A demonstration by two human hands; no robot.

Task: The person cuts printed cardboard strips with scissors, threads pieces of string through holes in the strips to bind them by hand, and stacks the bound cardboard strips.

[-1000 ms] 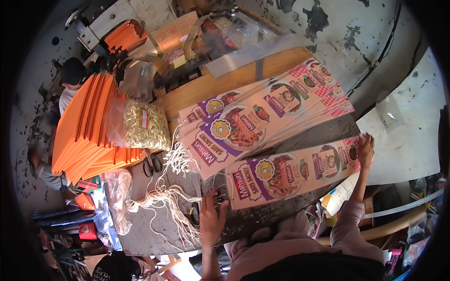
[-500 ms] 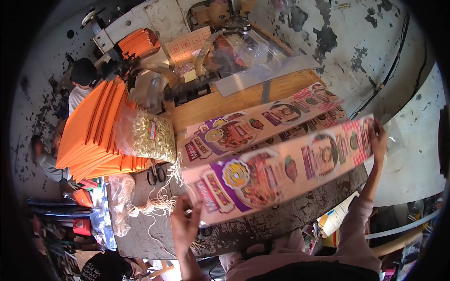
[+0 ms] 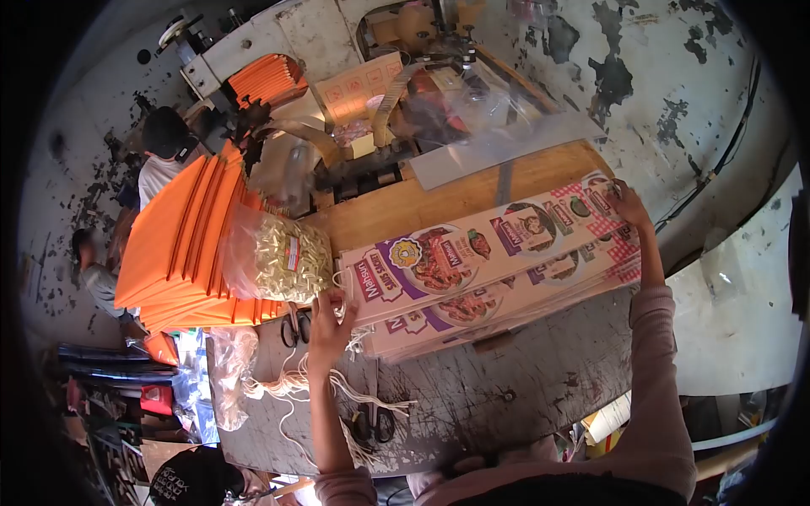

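Note:
A long printed packaging sheet (image 3: 515,228), with purple shapes, food pictures and a red checked end, lies on top of a pile of matching sheets (image 3: 472,310). My left hand (image 3: 331,327) grips its left edge, close to a bundle of white string (image 3: 295,384). At the far right end, my right hand (image 3: 626,207) is closed on the checked corner of the same sheet. The pile's front sheets stick out below the top one. Left of the sheets sits a clear bag of short gold pieces (image 3: 291,261).
Orange folded stacks (image 3: 181,244) stand at the left. Black-handled scissors (image 3: 375,422) lie on the dark worn table (image 3: 506,388), with another pair (image 3: 291,327) by the bag. A machine (image 3: 363,160) is behind. Other people (image 3: 169,135) are at the left.
Both hands have carried the printed sheet away from my body and up onto the pile, where it now overlaps the other sheets. The scissors near the front are uncovered.

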